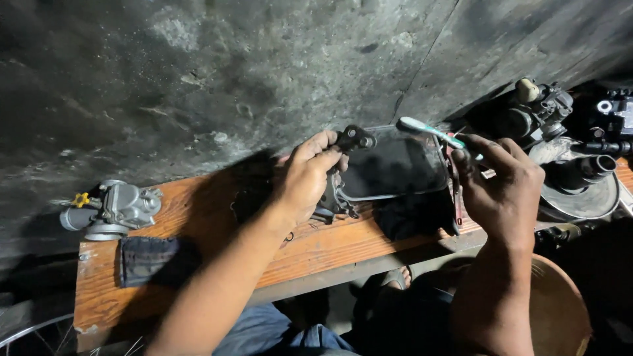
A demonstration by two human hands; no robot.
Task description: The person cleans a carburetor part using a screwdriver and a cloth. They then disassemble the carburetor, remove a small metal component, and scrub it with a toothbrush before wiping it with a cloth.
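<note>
Left hand: my left hand (310, 175) sits at the centre of the frame, fingers curled shut around a dark, greasy cast-metal engine part with a round boss at its top (343, 168). The thumb lies across the front and the fingertips reach up near the boss.

Right hand: my right hand (501, 184), at centre right, is closed in a pinch on the handle of a white and teal plastic toothbrush (432, 132).

Brush axis: the toothbrush runs from the right hand up and to the left, and its bristle head ends in the upper centre of the frame, just right of the metal part's boss.

Key relation: the metal part lies to the left of the brush head, close by, but I cannot tell whether bristles and metal touch. The left hand has the part; the right hand is the one that brings the brush in from the right.

Behind the part: a clear shallow plastic tub holding dark liquid (395, 165) sits between the two hands.

Support: everything rests on an orange-brown wooden plank bench (198, 224) running across the middle of the frame.

Far left: a silver cast-metal carburettor with a yellow knob (115, 209) stands well apart from both hands, with a folded dark denim rag (148, 259) just below it.

Upper right: a heap of grey metal engine parts (567, 151) crowds the corner.
</note>
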